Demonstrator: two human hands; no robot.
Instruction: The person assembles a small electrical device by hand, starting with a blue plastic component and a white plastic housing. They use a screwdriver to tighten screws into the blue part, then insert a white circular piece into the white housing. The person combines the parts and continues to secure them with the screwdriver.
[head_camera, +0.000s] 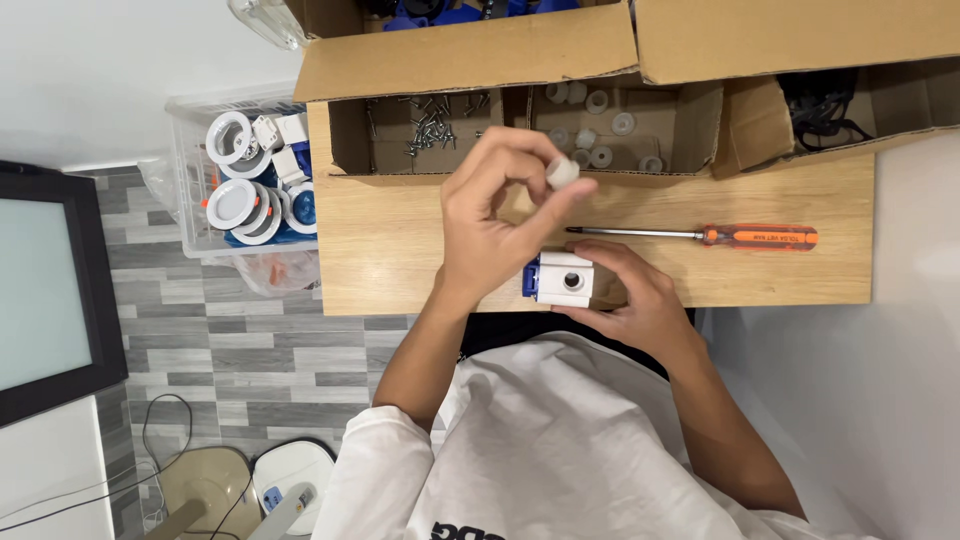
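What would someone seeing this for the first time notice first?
Probably the two hands at the middle of the wooden table: the left hand pinches a small white cap in its fingertips, just above a white and blue block with a round hole, which the right hand steadies at the table's near edge. Next, the orange-handled screwdriver lying to the right, and the cardboard box of screws and white caps behind.

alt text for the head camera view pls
Seen from above, the left hand pinches a small white cap over a white and blue block steadied by the right hand on a wooden table. An orange-handled screwdriver lies beside cardboard boxes of screws and caps.
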